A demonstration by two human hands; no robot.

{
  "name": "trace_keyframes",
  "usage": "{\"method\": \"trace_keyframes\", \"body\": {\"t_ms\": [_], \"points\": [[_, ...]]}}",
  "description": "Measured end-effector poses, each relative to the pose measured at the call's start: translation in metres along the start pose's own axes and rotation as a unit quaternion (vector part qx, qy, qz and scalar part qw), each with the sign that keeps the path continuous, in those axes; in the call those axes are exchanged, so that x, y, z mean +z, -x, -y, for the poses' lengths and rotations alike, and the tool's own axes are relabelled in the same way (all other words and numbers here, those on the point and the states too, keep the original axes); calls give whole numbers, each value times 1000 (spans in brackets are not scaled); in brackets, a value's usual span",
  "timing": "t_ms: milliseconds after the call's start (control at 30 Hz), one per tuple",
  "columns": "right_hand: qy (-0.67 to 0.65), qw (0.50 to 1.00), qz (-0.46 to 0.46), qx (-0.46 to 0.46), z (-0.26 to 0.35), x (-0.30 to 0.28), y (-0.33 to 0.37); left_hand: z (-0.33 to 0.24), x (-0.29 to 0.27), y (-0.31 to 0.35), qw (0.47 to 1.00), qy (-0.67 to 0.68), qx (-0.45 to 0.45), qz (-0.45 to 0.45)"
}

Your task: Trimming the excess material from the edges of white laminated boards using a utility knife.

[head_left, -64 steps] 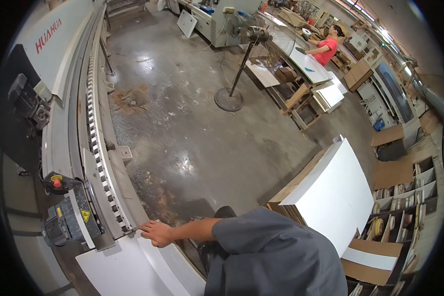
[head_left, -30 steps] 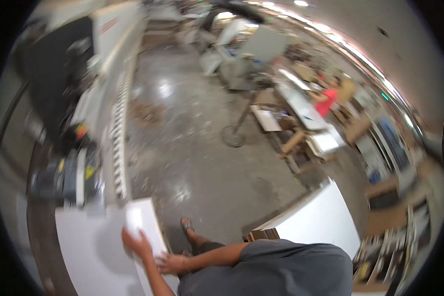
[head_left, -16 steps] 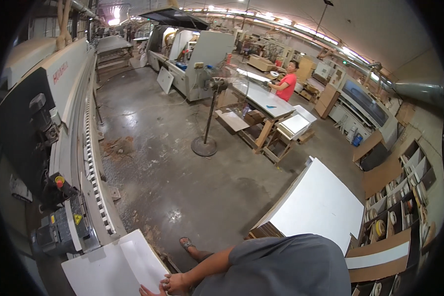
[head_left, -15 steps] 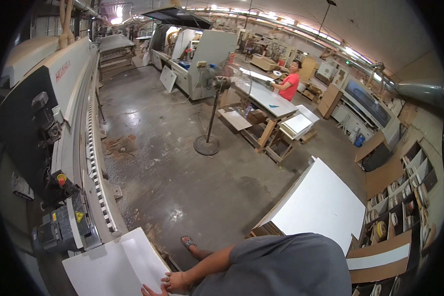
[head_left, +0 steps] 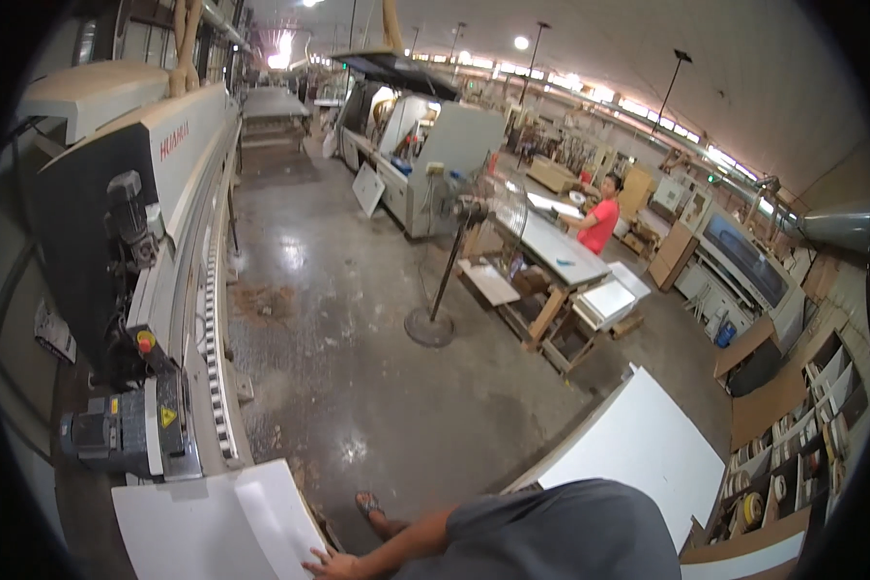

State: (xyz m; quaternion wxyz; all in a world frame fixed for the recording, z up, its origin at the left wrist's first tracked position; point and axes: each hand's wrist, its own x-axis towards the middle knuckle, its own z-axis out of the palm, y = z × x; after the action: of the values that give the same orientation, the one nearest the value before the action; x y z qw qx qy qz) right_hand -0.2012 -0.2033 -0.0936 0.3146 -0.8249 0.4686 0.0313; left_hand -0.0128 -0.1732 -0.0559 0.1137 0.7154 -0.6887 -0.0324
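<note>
There is one pedestal fan. Right of the fan: one desk and one co-worker in red. Behind the fan, to its left, one leaning panel. Farther left and nearer than the fan, one red button and one yellow warning triangle. Below the fan, to its left, two white boards, one right hand and one sandalled foot; below, to its right, one large white sheet.

Broad white surface, narrow white panel atop
</note>
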Motion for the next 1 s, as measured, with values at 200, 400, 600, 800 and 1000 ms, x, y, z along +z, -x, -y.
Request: {"method": "trace_keyframes", "body": {"t_ms": [200, 400, 600, 800, 1000], "points": [[1, 998, -33, 61, 53, -75, 44, 11, 23, 8, 992, -38, 74, -98], [77, 992, -76, 70, 6, 2, -4, -1, 30, 8, 990, -33, 98, -94], [55, 995, -53, 71, 7, 10, -8, 3, 28, 7, 993, -18, 108, -52], [50, 991, -59, 112, 0, 13, -3, -9, 0, -11, 993, 15, 107, -56], [33, 992, 26, 118, 5, -5, -1, -7, 17, -4, 989, 32, 119, -76]]}}
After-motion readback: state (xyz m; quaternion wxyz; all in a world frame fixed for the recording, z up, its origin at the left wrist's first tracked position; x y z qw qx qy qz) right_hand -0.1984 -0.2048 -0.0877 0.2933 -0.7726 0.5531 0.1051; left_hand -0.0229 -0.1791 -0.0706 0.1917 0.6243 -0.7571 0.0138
